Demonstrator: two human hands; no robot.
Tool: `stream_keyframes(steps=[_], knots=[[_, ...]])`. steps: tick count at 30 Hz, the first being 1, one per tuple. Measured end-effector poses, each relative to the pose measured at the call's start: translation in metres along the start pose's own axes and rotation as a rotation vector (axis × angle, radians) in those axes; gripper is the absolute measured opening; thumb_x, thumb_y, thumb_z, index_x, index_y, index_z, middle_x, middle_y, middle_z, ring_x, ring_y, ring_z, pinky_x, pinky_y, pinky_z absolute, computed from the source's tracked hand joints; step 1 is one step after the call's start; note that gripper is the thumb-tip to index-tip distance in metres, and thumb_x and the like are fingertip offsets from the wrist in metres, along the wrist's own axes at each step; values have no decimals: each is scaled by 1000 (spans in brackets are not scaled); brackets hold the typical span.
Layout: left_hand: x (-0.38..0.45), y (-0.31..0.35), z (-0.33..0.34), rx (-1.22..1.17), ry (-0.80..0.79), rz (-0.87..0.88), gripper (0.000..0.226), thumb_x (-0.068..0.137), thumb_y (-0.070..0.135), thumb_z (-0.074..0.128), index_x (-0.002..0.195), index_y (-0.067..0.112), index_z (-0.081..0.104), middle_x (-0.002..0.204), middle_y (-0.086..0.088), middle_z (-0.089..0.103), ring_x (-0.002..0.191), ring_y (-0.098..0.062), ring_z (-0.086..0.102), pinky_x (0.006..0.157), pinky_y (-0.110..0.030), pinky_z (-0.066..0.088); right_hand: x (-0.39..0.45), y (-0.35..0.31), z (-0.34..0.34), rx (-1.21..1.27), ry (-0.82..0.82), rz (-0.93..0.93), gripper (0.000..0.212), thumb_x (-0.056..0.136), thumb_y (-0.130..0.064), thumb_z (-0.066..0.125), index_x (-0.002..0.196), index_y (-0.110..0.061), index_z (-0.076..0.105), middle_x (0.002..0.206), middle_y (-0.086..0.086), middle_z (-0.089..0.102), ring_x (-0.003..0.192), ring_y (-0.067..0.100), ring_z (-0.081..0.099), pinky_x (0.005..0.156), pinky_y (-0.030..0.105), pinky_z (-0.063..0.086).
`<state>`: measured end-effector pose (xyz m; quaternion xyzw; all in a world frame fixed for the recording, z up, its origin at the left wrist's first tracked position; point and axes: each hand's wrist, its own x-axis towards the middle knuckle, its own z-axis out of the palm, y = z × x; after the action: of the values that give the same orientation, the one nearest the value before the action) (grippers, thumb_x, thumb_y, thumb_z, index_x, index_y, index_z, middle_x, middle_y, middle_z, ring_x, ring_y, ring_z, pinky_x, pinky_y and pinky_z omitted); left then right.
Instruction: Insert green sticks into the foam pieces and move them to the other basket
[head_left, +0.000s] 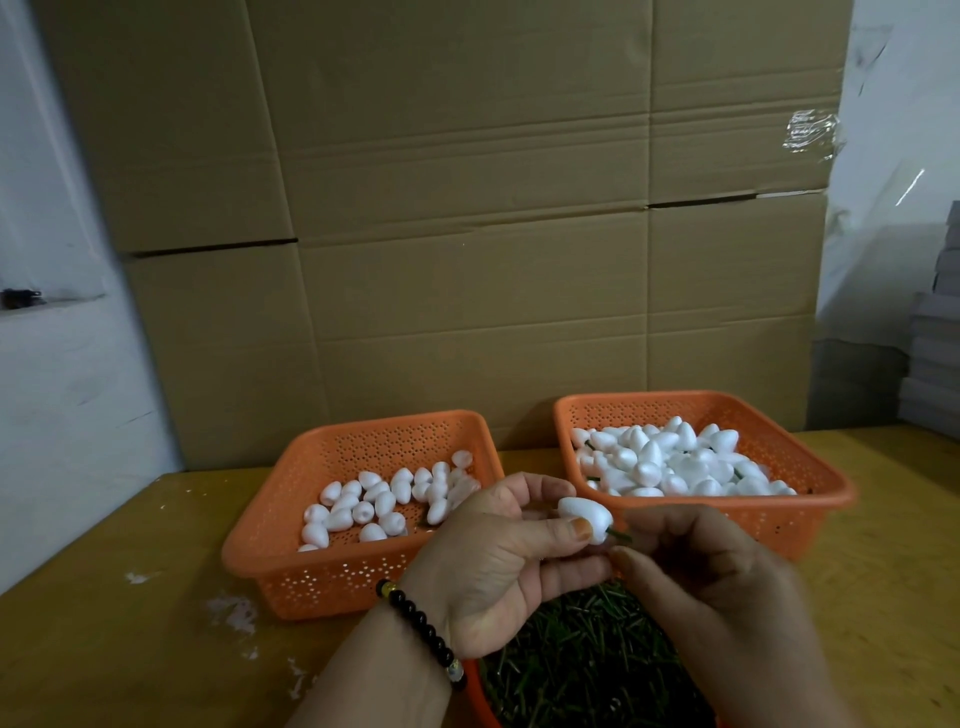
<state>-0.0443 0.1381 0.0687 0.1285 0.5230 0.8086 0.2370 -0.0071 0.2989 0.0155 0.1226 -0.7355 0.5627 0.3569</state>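
Judging by the two baskets, the job looks well over halfway: the right basket (826, 483) is heaped with foam pieces, green stems poking out here and there, while the left basket (291, 545) beside it holds only a thin scatter of plain foam pieces (387, 501). In front of the left basket's near corner, the left hand (498, 566) pinches one foam piece (584, 517) between thumb and fingers, and the right hand (696, 561), fingers curled tight, pinches a green stick (619, 535) whose tip already sits in that piece, so this insertion seems nearly done. A container of green sticks (587, 660) lies below both hands
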Motion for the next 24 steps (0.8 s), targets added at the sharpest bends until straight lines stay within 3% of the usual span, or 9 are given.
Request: stream_keyframes(steps=[3,7,19,24], knots=[[0,0,0,-31,-2,-8,45,63,-7,66,106,1,55,95,-22,69,82,-27,69,63,-34,59,0,0,0,-37,6,-18,32,65,-16,82,87,-37,70,77,-12,74,71,1,70,64,13,54],[1,-2,1,-38,7,-12,44,62,-6,67,105,0,57,96,-22,68,82,-27,69,62,-33,59,1,-4,0,-10,23,-16,22,63,-34,74,85,-38,72,74,-14,73,67,1,69,59,12,53],[2,-3,0,-24,0,-5,40,63,-5,69,102,-1,60,93,-19,69,82,-26,70,65,-34,59,1,-5,-1,8,7,-18,19,64,-37,71,83,-38,72,74,-13,73,66,2,69,58,14,53],[2,-3,0,-47,-7,26,39,63,-7,68,101,-1,59,86,-18,70,78,-27,70,65,-36,59,1,-1,0,48,-33,52,37,61,-39,73,97,-39,69,84,-9,75,77,6,72,69,19,56]])
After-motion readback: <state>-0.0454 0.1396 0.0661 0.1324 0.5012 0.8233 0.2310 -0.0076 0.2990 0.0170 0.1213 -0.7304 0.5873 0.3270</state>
